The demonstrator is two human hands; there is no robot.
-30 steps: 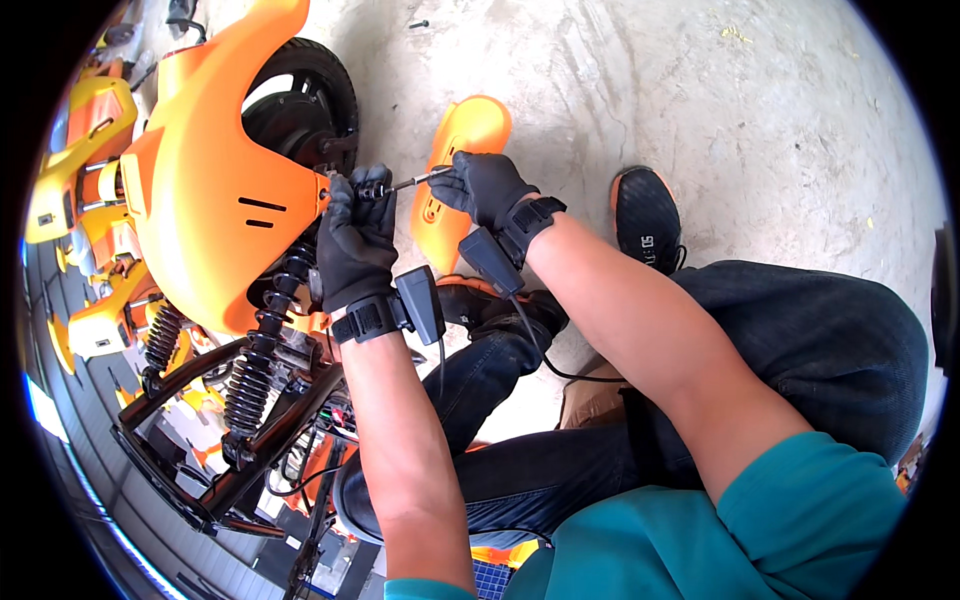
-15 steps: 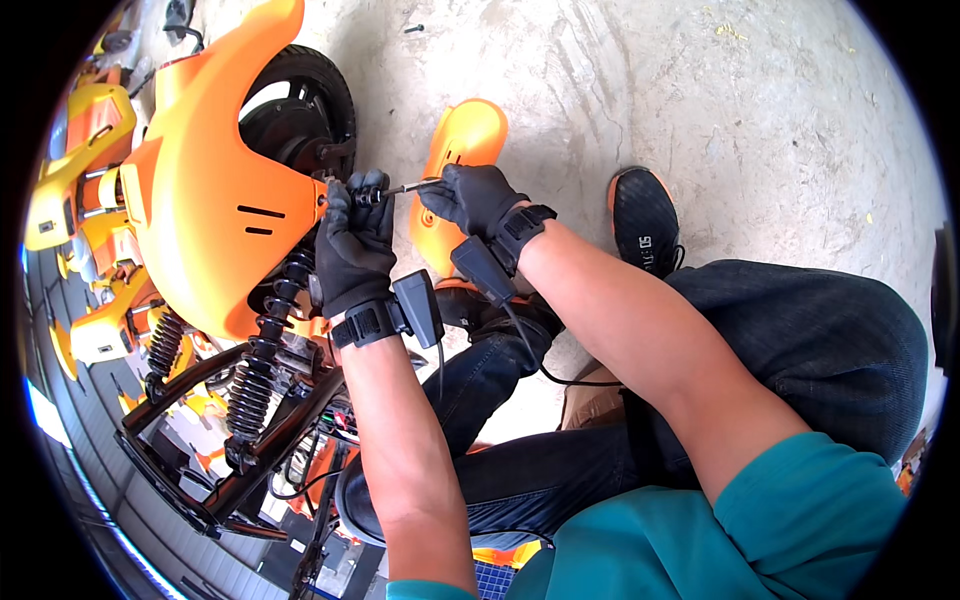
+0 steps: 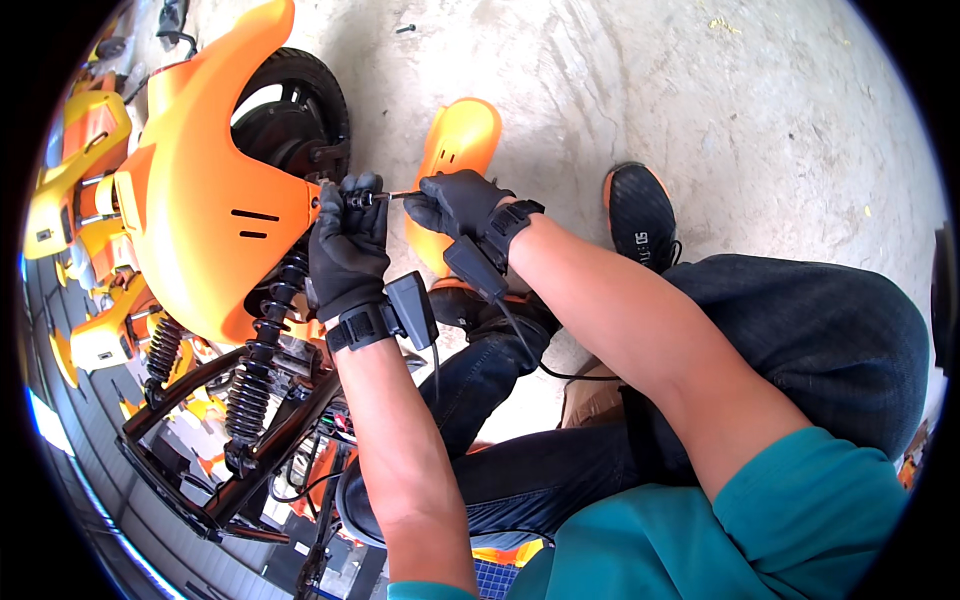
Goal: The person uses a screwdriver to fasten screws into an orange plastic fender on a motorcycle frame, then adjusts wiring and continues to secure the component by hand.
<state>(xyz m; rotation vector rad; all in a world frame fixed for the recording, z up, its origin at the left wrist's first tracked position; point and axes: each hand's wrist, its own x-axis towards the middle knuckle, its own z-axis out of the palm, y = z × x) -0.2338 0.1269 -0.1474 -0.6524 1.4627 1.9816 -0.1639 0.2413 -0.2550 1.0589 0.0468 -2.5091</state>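
My left hand [image 3: 345, 245], in a black glove, is closed around a small dark fitting [image 3: 362, 200] beside the front fender's lower tip. My right hand [image 3: 455, 205], also gloved, grips a slender metal tool [image 3: 405, 195] that points leftward into that fitting; its far end is hard to make out. The large orange fender [image 3: 190, 220], with two slots, covers part of the black wheel [image 3: 315, 105]. Black spring shock absorbers [image 3: 247, 400] stand below it on a tubular frame [image 3: 225, 500]. A loose orange panel [image 3: 460, 135] lies on the floor behind my right hand.
More orange-and-yellow vehicles [image 3: 85, 150] stand at the left. A small bolt [image 3: 405, 28] lies on the concrete floor [image 3: 730, 120] near the top. My shoe [image 3: 640, 210] rests to the right; cardboard [image 3: 590, 400] sits under my legs, and wrist devices [image 3: 408, 308] trail cables.
My right hand, with the tool, has moved left and slightly down, closer to my left hand. My left hand has shifted only slightly.
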